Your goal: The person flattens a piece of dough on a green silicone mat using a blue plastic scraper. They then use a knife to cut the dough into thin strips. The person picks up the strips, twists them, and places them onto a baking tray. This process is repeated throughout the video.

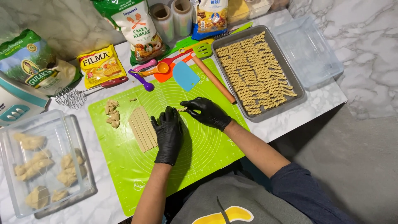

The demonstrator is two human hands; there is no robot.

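The left hand wears a thin, shiny black rubber glove that ends at the wrist. The right hand wears the same kind of black glove, snug and smooth over every finger. Above both gloves the forearms are bare. Higher up the right arm, a dark blue cloth sleeve is pushed up near the elbow. Below that sleeve, close to the body, is a grey cloth apron. It has a yellow curved picture on the front with a thin dark line across it.
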